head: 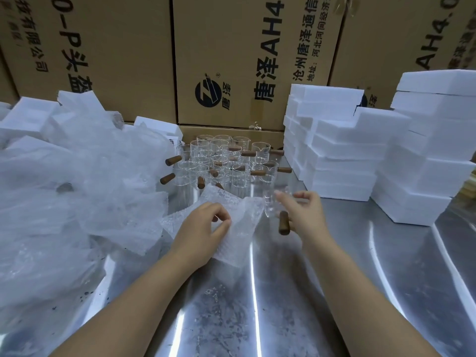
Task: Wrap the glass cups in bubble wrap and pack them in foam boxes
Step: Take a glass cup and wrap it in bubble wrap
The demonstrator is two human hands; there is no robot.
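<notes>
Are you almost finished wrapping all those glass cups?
Not nearly. The right hand holds one clear glass cup with a brown wooden handle, and the left hand holds a bubble wrap sheet. Many bare cups wait behind. The stacked white foam boxes look closed; whether any are packed can't be told.
</notes>
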